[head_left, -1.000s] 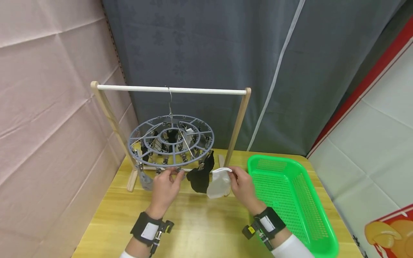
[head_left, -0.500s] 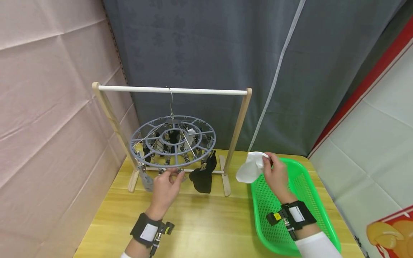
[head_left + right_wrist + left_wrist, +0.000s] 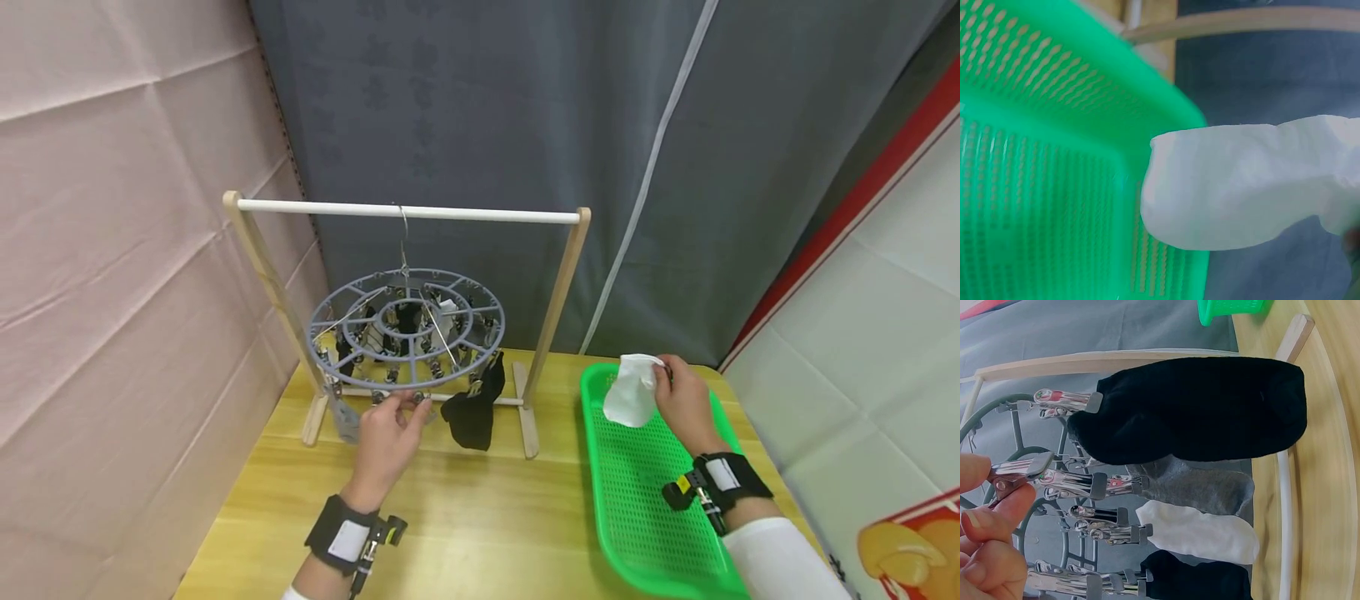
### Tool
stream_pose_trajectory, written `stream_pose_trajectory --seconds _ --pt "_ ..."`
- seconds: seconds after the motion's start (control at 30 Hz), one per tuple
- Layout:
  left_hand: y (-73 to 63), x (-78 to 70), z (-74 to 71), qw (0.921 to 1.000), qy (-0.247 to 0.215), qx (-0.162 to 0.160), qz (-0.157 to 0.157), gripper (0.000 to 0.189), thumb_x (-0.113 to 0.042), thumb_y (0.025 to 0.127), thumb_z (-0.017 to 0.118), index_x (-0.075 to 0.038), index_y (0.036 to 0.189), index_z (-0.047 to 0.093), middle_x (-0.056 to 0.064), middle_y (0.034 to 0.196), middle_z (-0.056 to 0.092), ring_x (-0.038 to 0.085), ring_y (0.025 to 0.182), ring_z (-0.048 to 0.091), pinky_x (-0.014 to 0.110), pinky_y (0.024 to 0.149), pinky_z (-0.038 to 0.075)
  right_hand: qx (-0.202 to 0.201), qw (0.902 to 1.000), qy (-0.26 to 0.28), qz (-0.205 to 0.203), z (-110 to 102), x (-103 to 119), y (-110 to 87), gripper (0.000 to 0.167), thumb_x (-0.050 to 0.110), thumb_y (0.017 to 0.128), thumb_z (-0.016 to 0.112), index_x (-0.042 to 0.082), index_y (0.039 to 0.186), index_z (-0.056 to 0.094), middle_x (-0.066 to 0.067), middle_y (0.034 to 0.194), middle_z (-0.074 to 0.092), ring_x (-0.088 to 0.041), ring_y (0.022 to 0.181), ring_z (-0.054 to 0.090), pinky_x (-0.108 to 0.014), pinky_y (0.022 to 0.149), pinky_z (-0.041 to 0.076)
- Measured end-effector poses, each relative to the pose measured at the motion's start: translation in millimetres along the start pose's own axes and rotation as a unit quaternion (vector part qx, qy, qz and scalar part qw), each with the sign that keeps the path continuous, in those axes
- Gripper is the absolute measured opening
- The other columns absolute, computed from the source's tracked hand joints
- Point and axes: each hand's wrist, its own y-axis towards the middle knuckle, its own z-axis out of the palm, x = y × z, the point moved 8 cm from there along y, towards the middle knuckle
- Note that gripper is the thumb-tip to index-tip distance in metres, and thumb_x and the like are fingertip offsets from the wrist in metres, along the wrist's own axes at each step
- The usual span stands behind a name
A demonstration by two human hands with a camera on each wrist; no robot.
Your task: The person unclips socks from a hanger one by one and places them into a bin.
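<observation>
White sock dangles left of my right hand, over the green basket; right fingers clamped on its edge. My left hand pinches a metal clip.

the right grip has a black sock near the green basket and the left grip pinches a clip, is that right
Not quite: the sock in the right grip is white, not black, as the head view shows. The rest stands: it is near the green basket, and the left grip pinches a clip.
</observation>
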Motion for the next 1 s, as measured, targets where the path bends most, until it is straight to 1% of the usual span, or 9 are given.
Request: stream_pose_trajectory --seconds 0.17,0.3,0.37,0.43,0.57,0.63,0.83,0.93,1.0 --pt "-1.4 1.4 -0.3 0.9999 0.016 0.000 -0.003 0.025 -0.015 0.083 0.075 0.004 0.097 0.069 0.011 0.076 0.071 -0.001 0.048 0.039 0.018 0.043 0.035 0.028 0.9995 -0.016 0.000 9 -15 1.7 0.017 0.006 0.097 0.055 -0.008 0.107 0.059 -0.026 0.089 0.065 -0.036 0.072 0.061 -0.043 0.060 0.045" --pt "-2.4 2.8 -0.5 0.9998 0.020 0.001 -0.006 0.025 -0.015 0.082 0.076 0.004 0.098 0.069 0.010 0.077 0.072 -0.002 0.048 0.038 0.018 0.044 0.035 0.049 0.9986 -0.018 -0.006 16 -21 0.5 0.017 0.007 0.097 0.055 -0.006 0.107 0.060 -0.023 0.087 0.065 -0.031 0.069 0.059 -0.037 0.058 0.043" --pt "-2.6 3.1 -0.1 0.9998 0.017 0.003 -0.007 0.026 -0.015 0.082 0.076 0.004 0.098 0.069 0.010 0.077 0.072 -0.002 0.048 0.038 0.018 0.043 0.035 0.064 0.9971 -0.032 -0.026 19 -20 -3.4 0.015 0.007 0.096 0.057 -0.004 0.106 0.061 -0.021 0.086 0.065 -0.028 0.068 0.058 -0.035 0.057 0.042" --pt "-2.9 3.0 0.8 0.9999 0.013 0.007 -0.008 0.026 -0.014 0.083 0.076 0.004 0.099 0.068 0.010 0.077 0.071 -0.003 0.047 0.037 0.018 0.042 0.035 0.082 0.9938 -0.047 -0.058 25 -18 -10.4 0.014 0.005 0.093 0.061 -0.003 0.105 0.062 -0.019 0.087 0.065 -0.026 0.069 0.059 -0.035 0.056 0.043" --pt "-4.7 3.1 1.9 0.9999 0.009 0.010 -0.009 0.026 -0.014 0.083 0.076 0.005 0.099 0.068 0.007 0.067 0.067 -0.003 0.046 0.036 0.018 0.041 0.034 0.125 0.9805 -0.081 -0.128 40 -13 -32.4 0.016 0.003 0.087 0.067 0.000 0.103 0.064 -0.015 0.091 0.067 -0.027 0.075 0.064 -0.038 0.060 0.051" --pt "-5.9 3.5 2.2 0.9999 0.011 0.008 -0.009 0.025 -0.014 0.083 0.076 0.005 0.098 0.069 0.007 0.067 0.067 -0.003 0.046 0.036 0.018 0.041 0.033 0.155 0.9733 -0.092 -0.143 48 -13 -44.4 0.016 0.003 0.086 0.070 0.002 0.101 0.065 -0.013 0.091 0.067 -0.025 0.076 0.065 -0.037 0.061 0.052" --pt "-7.4 3.0 4.9 0.9998 0.016 0.009 -0.006 0.025 -0.016 0.083 0.076 0.003 0.097 0.069 0.009 0.073 0.070 -0.003 0.046 0.036 0.018 0.041 0.034 0.257 0.9496 -0.108 -0.143 61 -15 -77.9 0.015 0.006 0.084 0.072 0.008 0.098 0.066 -0.003 0.089 0.066 -0.016 0.074 0.063 -0.028 0.060 0.049" --pt "-7.5 1.9 5.3 0.9998 0.015 0.009 -0.007 0.024 -0.015 0.083 0.076 0.003 0.096 0.069 0.010 0.075 0.071 -0.003 0.046 0.036 0.018 0.041 0.033 0.309 0.9326 -0.114 -0.148 66 -16 -93.0 0.014 0.006 0.083 0.073 0.010 0.094 0.066 0.001 0.086 0.065 -0.013 0.073 0.063 -0.024 0.060 0.049" --pt "-7.2 1.1 5.2 0.9998 0.017 0.008 -0.007 0.022 -0.015 0.082 0.076 0.002 0.095 0.069 0.008 0.073 0.070 -0.003 0.046 0.036 0.018 0.041 0.033 0.340 0.9210 -0.114 -0.152 70 -17 -102.1 0.014 0.005 0.081 0.074 0.010 0.091 0.065 0.002 0.084 0.065 -0.012 0.073 0.063 -0.024 0.060 0.049"
